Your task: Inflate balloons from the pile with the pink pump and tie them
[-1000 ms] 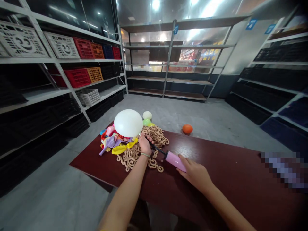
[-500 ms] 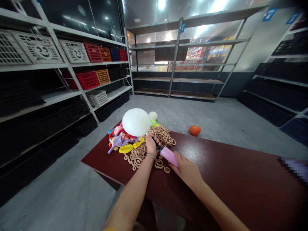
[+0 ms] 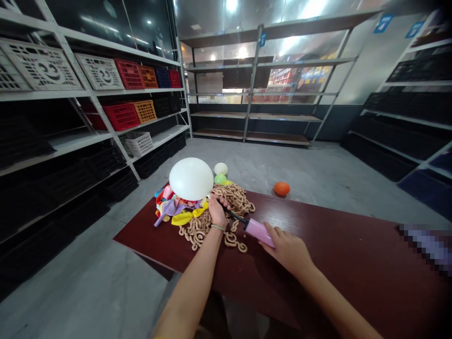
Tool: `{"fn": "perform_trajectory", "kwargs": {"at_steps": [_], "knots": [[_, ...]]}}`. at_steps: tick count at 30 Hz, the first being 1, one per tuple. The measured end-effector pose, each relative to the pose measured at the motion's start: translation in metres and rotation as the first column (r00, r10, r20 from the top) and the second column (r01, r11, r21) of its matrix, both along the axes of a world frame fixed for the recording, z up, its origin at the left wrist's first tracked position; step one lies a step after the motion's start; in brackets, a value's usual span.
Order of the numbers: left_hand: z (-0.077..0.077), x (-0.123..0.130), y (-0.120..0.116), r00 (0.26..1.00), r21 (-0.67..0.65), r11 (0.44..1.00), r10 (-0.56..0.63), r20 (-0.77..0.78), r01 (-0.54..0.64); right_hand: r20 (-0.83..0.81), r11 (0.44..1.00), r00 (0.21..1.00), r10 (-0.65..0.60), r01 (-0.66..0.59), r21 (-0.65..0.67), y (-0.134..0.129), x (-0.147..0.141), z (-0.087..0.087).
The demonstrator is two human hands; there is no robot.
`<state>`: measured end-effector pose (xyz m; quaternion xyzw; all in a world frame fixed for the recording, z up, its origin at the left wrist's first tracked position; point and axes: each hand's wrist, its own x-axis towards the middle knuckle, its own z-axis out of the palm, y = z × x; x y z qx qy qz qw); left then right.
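Observation:
A large inflated white balloon (image 3: 191, 179) sits at the end of a pink and black hand balloon pump (image 3: 259, 232). My left hand (image 3: 217, 213) is closed around the balloon's neck and the pump's nozzle end, which the fingers mostly hide. Wrapped round the pink barrel is my right hand (image 3: 290, 248), with a length of black rod showing between the two hands. Below and behind the left hand lies a heap of tan, curled, rope-like pieces (image 3: 199, 230). Limp coloured balloons (image 3: 165, 209) lie left of it, a yellow one (image 3: 182, 217) among them.
The dark red table (image 3: 318, 245) carries these things; a pixelated purple patch (image 3: 427, 245) is at its right. Beyond its far edge are an orange balloon (image 3: 282, 189), a pale balloon (image 3: 221, 168) and a green one (image 3: 220, 179). Shelves with crates (image 3: 131, 73) stand at left.
My right hand has drawn the pink barrel back to the right, away from my left hand, baring more black rod. The view has shifted slightly; the left hand keeps its hold.

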<state>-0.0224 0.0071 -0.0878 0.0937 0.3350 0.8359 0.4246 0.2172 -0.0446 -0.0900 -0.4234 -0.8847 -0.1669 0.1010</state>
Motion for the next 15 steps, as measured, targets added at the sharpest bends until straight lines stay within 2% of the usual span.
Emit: {"fn": "perform_trajectory", "kwargs": {"at_steps": [3, 6, 9, 13, 15], "knots": [[-0.001, 0.004, -0.002, 0.999, -0.022, 0.999, -0.031, -0.012, 0.031, -0.023, 0.988, 0.999, -0.05, 0.046, -0.148, -0.002, -0.042, 0.01], [-0.001, 0.006, -0.002, 0.999, -0.034, 0.998, -0.049, -0.021, 0.048, -0.064, 0.982, 0.998, -0.028, 0.016, -0.187, -0.003, -0.05, 0.01], [0.0, 0.005, 0.0, 0.999, -0.029, 0.999, -0.037, -0.032, 0.036, -0.092, 0.991, 0.995, 0.024, -0.036, -0.126, -0.002, -0.016, -0.002], [0.001, 0.002, 0.005, 0.999, 0.0, 1.0, -0.028, -0.04, 0.028, -0.065, 0.994, 0.995, 0.08, -0.074, 0.085, 0.0, 0.056, -0.019], [0.002, 0.003, 0.006, 1.0, 0.0, 1.0, -0.019, -0.024, 0.019, -0.038, 0.986, 0.995, 0.092, -0.086, 0.14, 0.0, 0.08, -0.022]]}}
